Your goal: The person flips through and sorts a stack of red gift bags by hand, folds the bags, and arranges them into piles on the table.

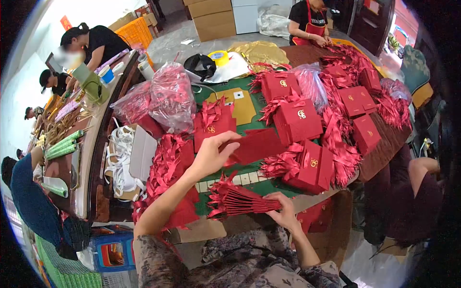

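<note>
head view: two bare hands over a green mat (202,206). right hand (284,213) closed, thumb and fingers clamped on the right end of a fanned red bundle (245,200); no gap seen at the grip. bundle lies left of those fingers, just above the mat's near edge. its long axis runs left to right; folded layers converge at the grip and splay leftward, ribbons (222,192) pointing left.

left hand (211,156) beyond the bundle, farther from the body. thumb and forefinger brought nearly together, seemingly pinching the left end of a flat dark red piece (259,145); exact contact partly hidden. that piece stretches right from the fingers, long axis crosswise, far end tipped slightly away from the wearer, toward gold-marked red bags (298,122). bundle sits nearer the wearer than the piece, the two apart; right hand is closer to the bundle.
</note>
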Available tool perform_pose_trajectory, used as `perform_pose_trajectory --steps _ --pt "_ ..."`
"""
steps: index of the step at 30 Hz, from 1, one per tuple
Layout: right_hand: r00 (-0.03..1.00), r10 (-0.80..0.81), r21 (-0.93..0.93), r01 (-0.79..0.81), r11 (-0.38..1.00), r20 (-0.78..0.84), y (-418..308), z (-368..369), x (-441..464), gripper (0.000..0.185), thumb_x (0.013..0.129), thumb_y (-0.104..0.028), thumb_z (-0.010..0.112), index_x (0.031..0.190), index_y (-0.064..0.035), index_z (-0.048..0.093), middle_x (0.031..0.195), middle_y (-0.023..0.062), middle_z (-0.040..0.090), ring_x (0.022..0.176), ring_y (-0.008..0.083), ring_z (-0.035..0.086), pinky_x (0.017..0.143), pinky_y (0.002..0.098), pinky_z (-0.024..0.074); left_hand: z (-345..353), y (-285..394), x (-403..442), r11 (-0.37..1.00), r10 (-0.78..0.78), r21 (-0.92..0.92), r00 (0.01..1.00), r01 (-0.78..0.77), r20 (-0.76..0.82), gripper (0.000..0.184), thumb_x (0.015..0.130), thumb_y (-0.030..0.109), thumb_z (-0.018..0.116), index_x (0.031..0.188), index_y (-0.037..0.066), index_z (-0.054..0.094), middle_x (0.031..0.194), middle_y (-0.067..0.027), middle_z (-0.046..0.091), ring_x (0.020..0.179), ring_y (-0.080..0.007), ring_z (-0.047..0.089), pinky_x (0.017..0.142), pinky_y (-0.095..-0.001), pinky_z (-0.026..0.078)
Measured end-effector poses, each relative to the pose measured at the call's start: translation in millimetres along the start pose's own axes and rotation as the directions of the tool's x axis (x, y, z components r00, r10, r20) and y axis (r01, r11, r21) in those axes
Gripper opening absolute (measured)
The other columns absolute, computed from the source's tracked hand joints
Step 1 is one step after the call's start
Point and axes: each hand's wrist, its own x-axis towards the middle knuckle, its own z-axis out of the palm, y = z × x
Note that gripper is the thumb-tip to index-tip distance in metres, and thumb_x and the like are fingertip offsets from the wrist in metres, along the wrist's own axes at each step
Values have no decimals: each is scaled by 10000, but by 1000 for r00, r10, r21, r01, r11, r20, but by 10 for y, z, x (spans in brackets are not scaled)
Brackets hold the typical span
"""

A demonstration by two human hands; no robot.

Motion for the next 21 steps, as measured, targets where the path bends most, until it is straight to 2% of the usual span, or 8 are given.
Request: perform_pose_trajectory --steps 2,3,7,8,14,16,17,21 --pt "999 31 59 -32 998 7 9 6 24 338 733 -130 782 999 -8 614 1038 138 648 964 271 641 825 362 498 89 21 33 895 -197 -392 977 215 85 191 902 10 604 1085 -41 625 979 -36 668 847 -97 621 746 -265 516" --pt "1000 11 28 -11 1000 15 34 -7 24 340 735 -133 782 1004 -7 616 1036 137 655 968 270 646 828 361 502 167 -20 33 909 -89 -397 989 127 114 191 919 8 592 1099 -47 617 1011 -5 642 857 -76 600 732 -240 508" --pt "1000 -10 -29 10 1000 -2 45 -17 6 351 741 -142 784 1018 -5 618 1010 134 668 972 269 652 833 361 503 294 2 -124 968 -57 -214 949 128 310 190 909 72 620 1077 -15 631 870 -51 658 808 -73 584 720 -257 486" --pt "1000 -7 -29 7 1000 -4 46 -18 -3 351 741 -142 784 1018 -5 618 1010 134 668 972 269 652 833 361 503 338 -46 -164 980 56 -197 958 0 282 193 904 70 622 1082 -2 635 863 -74 664 768 -93 596 688 -262 489" --pt "1000 -2 -42 2 999 4 33 -32 -4 365 749 -175 788 1027 -11 617 1019 142 663 967 283 652 827 363 503 -10 17 -254 998 -35 -36 958 48 285 197 904 76 609 1085 0 629 858 -113 673 770 -116 636 676 -311 510" --pt "1000 11 -20 -11 1000 13 39 -28 -12 364 750 -182 787 1024 -16 615 1025 143 660 965 294 650 830 368 502 -138 73 -248 990 -112 108 956 86 270 185 897 70 602 1068 6 634 886 -134 682 793 -193 677 689 -339 519" --pt "1000 14 -16 -14 1000 1 45 -19 -14 364 750 -182 787 1024 -16 615 1025 143 660 965 294 650 830 368 502 -144 -2 -250 983 26 173 976 -64 216 176 879 68 610 1045 24 648 889 -151 677 812 -282 675 704 -359 522" --pt "1000 -2 6 2 1000 3 52 -22 -9 346 745 -163 786 1013 -23 617 1028 140 661 960 293 650 829 371 505 -182 -4 -261 948 46 300 977 -109 208 165 852 71 632 1011 56 670 859 -144 661 815 -320 637 722 -386 513"
